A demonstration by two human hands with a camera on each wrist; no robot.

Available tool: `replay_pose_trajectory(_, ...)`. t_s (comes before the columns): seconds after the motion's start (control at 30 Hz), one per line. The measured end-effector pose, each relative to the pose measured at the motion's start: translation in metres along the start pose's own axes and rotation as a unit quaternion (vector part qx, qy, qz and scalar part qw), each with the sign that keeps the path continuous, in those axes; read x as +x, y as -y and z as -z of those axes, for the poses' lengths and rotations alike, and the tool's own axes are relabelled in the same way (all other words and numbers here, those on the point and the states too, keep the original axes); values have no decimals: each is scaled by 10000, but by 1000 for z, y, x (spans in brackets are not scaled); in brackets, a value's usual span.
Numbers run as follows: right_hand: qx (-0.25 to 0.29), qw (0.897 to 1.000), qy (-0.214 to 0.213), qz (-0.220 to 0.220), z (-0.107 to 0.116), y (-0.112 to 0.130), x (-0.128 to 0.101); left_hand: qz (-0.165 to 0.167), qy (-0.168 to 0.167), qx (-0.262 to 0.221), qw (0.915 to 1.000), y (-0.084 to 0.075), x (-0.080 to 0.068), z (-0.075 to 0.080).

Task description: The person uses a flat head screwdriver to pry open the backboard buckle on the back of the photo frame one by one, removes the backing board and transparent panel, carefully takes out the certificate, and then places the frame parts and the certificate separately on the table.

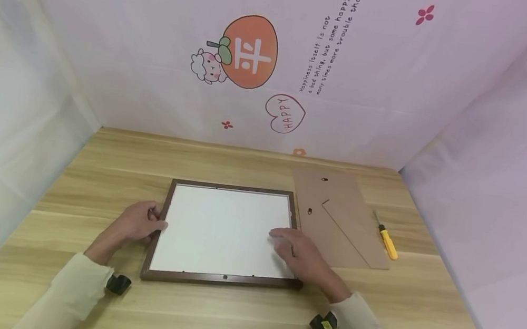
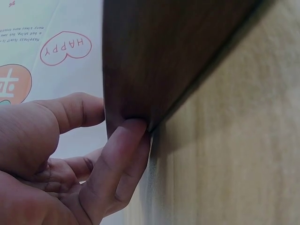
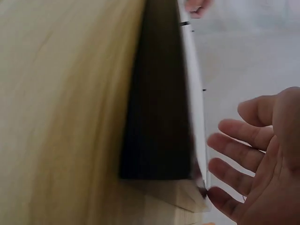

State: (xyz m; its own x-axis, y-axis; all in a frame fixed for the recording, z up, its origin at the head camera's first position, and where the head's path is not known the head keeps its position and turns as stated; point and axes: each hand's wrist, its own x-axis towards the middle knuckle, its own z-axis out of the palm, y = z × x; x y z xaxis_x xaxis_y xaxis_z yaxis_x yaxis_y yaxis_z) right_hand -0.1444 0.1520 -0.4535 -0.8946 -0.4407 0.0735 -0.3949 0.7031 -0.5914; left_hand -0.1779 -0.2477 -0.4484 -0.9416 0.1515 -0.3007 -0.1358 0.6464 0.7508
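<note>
A dark brown picture frame (image 1: 219,278) lies flat on the wooden table (image 1: 101,170), with a white sheet (image 1: 224,229) filling its opening. My left hand (image 1: 141,222) grips the frame's left rail. In the left wrist view the thumb (image 2: 124,150) presses the frame's (image 2: 164,51) outer edge while the fingers curl over the top. My right hand (image 1: 291,246) is flat, fingers straight and spread, on or just above the sheet's right part. The right wrist view shows that hand (image 3: 253,154) open beside the frame's dark rail (image 3: 159,103).
A brown backing board (image 1: 334,219) with a folding stand lies right of the frame, touching it. A yellow-handled screwdriver (image 1: 387,241) lies beyond the board. Pink patterned walls close the table at the back and both sides.
</note>
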Motion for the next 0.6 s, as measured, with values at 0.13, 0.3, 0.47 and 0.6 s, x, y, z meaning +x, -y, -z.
replay_pose_trajectory(0.13, -588, 9979, 134, 249, -2, 1, -1, -13, 15, -16, 10000, 0, -1, 0)
replay_pose_trajectory(0.3, -790, 9960, 312, 270, -4, 2, -3, -27, 28, 11, 10000, 0, -2, 1)
replay_pose_trajectory(0.47, -944, 9943, 401, 302, -7, -1, -6, -80, 19, 117, 9999, 0, -1, 1)
replay_pose_trajectory(0.6, -1003, 9936, 391, 330, -10, -6, -8, -98, 48, 147, 9998, 1, -1, 1)
